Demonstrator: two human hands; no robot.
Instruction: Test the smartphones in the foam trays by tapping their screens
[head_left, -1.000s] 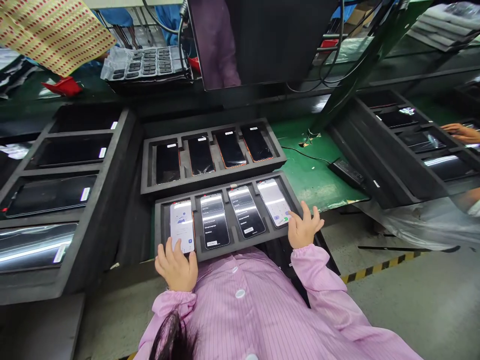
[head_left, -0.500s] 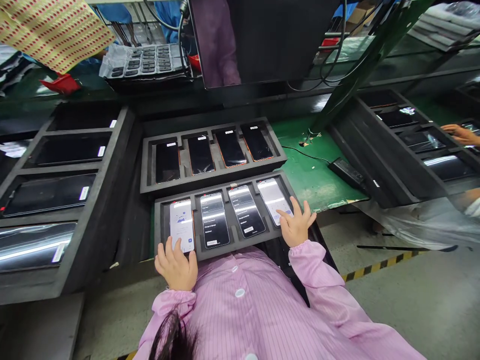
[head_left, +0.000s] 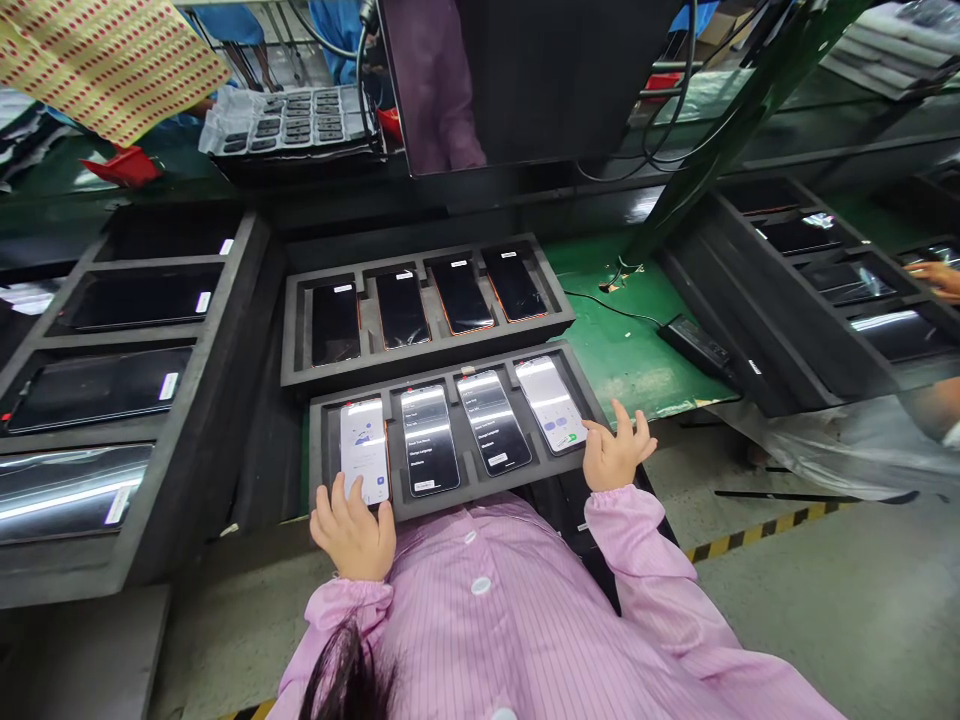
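A dark foam tray (head_left: pixel 470 484) in front of me holds several smartphones with lit screens. The leftmost smartphone (head_left: pixel 365 445) shows a white page, and my left hand (head_left: pixel 354 528) rests at its lower end with fingers spread. Two middle smartphones, one left (head_left: pixel 429 440) and one right (head_left: pixel 493 422), show dark text menus. At the right end lies a smartphone (head_left: pixel 551 405) with a pale screen and a green mark near its bottom. My right hand (head_left: pixel 616 450) is beside that phone's lower right corner, fingers apart, holding nothing; whether the index fingertip touches the screen I cannot tell.
Behind stands a second foam tray (head_left: pixel 427 352) of dark-screened phones. Larger phone trays stand at left (head_left: pixel 180 390) and right (head_left: pixel 780 330). A black adapter (head_left: pixel 697 345) lies on the green bench (head_left: pixel 600 360). A monitor (head_left: pixel 540 80) hangs overhead. Another person's hand (head_left: pixel 937 278) is at far right.
My right hand has moved right, off the rightmost phone's screen to its edge. That screen now shows different items, with a green mark. My left hand stays put; the other person's hand shifted right.
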